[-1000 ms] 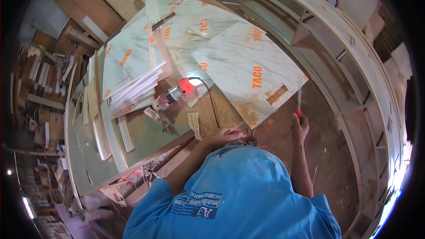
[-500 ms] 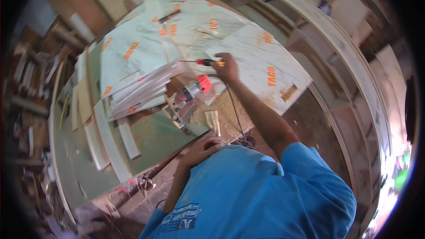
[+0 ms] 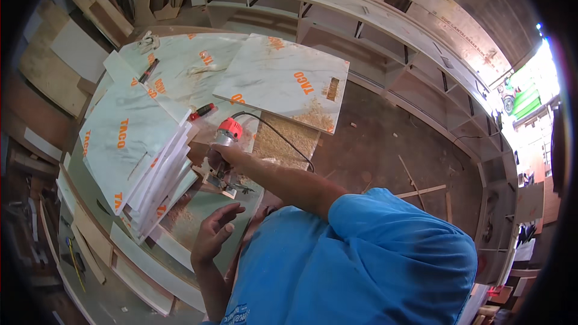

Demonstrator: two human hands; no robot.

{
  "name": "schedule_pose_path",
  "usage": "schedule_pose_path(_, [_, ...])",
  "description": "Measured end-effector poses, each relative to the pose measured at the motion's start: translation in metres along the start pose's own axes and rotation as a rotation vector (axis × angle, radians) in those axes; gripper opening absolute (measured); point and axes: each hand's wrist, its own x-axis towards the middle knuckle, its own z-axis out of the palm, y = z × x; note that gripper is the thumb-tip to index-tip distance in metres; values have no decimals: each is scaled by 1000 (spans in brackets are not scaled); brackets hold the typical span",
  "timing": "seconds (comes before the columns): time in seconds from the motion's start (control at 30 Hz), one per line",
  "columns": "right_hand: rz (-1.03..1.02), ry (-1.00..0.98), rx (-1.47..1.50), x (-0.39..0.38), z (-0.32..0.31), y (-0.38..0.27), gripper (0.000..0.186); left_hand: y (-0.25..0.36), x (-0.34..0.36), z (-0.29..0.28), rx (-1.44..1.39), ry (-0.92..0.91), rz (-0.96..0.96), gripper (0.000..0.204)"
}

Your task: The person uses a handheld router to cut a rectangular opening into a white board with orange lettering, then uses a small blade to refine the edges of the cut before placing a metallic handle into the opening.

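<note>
My right hand [image 3: 224, 157] is closed round the lower body of a trim router [image 3: 230, 130] with a red top and silver housing. My wrist and fingers partly hide the tool's lower end, where a pale wooden base piece [image 3: 219, 186] shows. A black cord [image 3: 283, 135] curves from its top toward my body. Nearer to me, my left hand [image 3: 217, 232] hovers empty beside the bench, its fingers stretched and apart. A red and black screwdriver [image 3: 201, 111] lies at the corner of a fanned stack of white marble-patterned panels [image 3: 129, 138].
Another marble-patterned panel [image 3: 283, 78] with a rectangular cutout overhangs the bench at the far side. Sawdust [image 3: 280, 144] lies heaped beside the router. Pale strips [image 3: 138, 271] rest along the near left. A long white cabinet frame [image 3: 361, 30] stands behind; wooden sticks [image 3: 415, 186] lie on the floor.
My right hand has let go of the screwdriver, now on the panels, and has taken hold of the router. My left hand has lifted away from my shirt and opened. The view has turned right.
</note>
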Motion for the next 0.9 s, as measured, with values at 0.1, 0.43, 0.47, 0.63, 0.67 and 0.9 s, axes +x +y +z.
schedule_pose_path(0.1, [-31, 73, 84, 22, 15, 5, 39, -8, -4, 1, 10, 60, 38, 94])
schedule_pose_path(0.43, [-242, 234, 121, -11, -22, 3, 27, -3, -6, -4, -191, 132, 157, 88])
schedule_pose_path(0.47, [-236, 122, 99, -30, -39, -1, 36, 3, 3, -6, -187, 174, 251, 70])
schedule_pose_path(0.63, [-457, -207, 139, -130, -128, -35, 43, 53, 91, -1, 31, 357, 202, 31])
schedule_pose_path(0.67, [-567, -10, 184, -141, -131, -42, 43, 60, 116, 9, 56, 335, 259, 30])
schedule_pose_path(0.9, [-746, 313, 118, -236, -230, -40, 52, 78, 277, 161, 239, 34, 590, 29])
